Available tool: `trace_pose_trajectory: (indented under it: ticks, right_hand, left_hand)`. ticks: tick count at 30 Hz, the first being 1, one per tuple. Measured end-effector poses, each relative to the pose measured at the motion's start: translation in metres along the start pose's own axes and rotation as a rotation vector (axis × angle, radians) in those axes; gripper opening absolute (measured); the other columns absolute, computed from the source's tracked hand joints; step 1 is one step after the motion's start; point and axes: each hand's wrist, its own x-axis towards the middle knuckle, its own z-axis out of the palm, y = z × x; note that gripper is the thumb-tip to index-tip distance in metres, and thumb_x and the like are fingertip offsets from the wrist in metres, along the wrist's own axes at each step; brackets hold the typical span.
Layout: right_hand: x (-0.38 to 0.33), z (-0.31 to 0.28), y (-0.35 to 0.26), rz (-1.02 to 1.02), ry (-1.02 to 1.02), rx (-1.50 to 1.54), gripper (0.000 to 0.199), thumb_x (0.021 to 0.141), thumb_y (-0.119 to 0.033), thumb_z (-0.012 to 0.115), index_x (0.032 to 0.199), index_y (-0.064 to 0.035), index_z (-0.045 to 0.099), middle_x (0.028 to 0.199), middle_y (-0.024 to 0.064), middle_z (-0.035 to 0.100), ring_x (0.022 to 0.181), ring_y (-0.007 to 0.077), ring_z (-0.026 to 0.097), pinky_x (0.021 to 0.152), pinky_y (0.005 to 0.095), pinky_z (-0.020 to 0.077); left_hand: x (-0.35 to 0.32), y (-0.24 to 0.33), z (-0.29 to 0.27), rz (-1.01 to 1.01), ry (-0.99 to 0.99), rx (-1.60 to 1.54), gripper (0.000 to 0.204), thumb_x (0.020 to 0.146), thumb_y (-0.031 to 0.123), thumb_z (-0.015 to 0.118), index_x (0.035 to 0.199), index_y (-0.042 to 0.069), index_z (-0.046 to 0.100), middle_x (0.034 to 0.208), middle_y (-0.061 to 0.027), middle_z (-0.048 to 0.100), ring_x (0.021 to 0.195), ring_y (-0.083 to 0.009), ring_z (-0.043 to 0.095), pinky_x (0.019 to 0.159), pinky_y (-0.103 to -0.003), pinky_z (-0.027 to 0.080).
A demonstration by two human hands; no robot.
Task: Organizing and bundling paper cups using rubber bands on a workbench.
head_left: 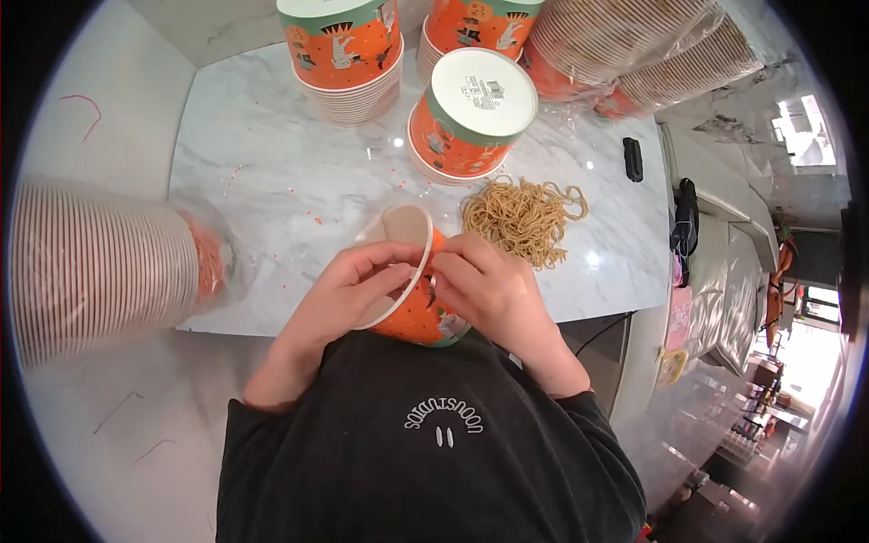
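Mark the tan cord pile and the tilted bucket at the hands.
Tan cord pile (520, 223): head view, middle of the heap.
Tilted bucket (409, 317): head view, orange outer wall.

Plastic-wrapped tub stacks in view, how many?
3: the left stack at the far left; the upper stack and lower stack together at upper right. More may be hidden behind those.

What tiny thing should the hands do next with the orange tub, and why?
Maybe the left hand should brace the orange tub from its open mouth: the tub is tilted, that hand is at the opening, and the right hand is bunched at the outer side.
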Motion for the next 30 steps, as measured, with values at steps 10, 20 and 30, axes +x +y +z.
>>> trace_pose_trajectory:
  ticks: [10,20,30]
  right_hand:
    - [-0.003,-0.006,0.004,-0.017,0.008,0.141,0.022,0.080,-0.009,0.076,0.099,-0.0058,0.065,0.094,0.0073,0.060,0.075,0.0270,0.066,0.063,0.0387,0.0543]
    - [-0.019,-0.012,0.015,0.424,-0.083,0.053,0.019,0.078,0.002,0.074,0.093,-0.0074,0.068,0.086,0.0060,0.068,0.083,0.0226,0.067,0.070,0.0321,0.0523]
    - [-0.012,0.002,-0.013,0.123,0.249,0.228,0.031,0.072,0.002,0.078,0.101,-0.0038,0.071,0.102,0.0088,0.071,0.094,0.0290,0.065,0.080,0.0396,0.0528]
  left_hand:
    - [0.011,-0.018,0.004,0.054,0.045,0.117,0.014,0.101,0.005,0.062,0.111,-0.003,0.068,0.099,-0.0026,0.072,0.085,-0.0062,0.066,0.077,-0.023,0.053]
    - [0.011,-0.029,0.018,0.151,0.154,0.159,0.006,0.101,0.003,0.058,0.105,-0.001,0.061,0.096,-0.0015,0.066,0.084,-0.0077,0.067,0.076,-0.024,0.056]
    - [0.007,-0.039,0.034,0.293,0.169,0.074,0.010,0.102,0.007,0.059,0.111,0.002,0.060,0.114,-0.0084,0.063,0.108,-0.0162,0.064,0.091,-0.031,0.053]
